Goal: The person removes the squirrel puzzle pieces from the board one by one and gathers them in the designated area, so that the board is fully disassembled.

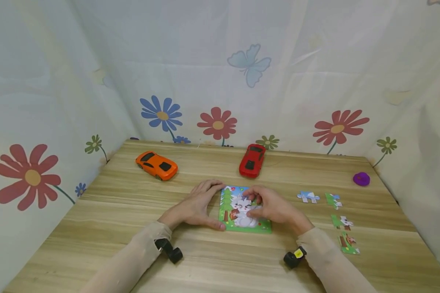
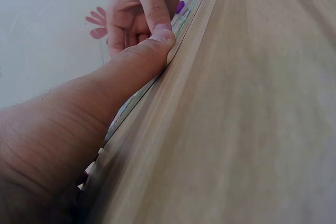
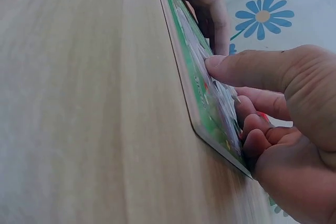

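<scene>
A jigsaw puzzle board point(image 1: 246, 228) with a white cartoon animal among green trees lies flat on the table. My left hand point(image 1: 197, 208) rests along its left side, thumb at the near left corner and outstretched fingers by the far left corner. Over the right half of the picture, my right hand point(image 1: 273, 205) pinches a puzzle piece point(image 3: 227, 98) between thumb and curled fingers, low against the board. The piece is mostly covered by the fingers, so how it sits cannot be told. In the left wrist view the left thumb point(image 2: 157, 43) touches the board's edge.
Several loose puzzle pieces, including a blue one point(image 1: 308, 197) and a green one point(image 1: 348, 243), lie right of the board. Toward the back stand an orange toy car point(image 1: 157, 165) and a red toy car point(image 1: 252, 161). A small purple object point(image 1: 361, 179) sits far right.
</scene>
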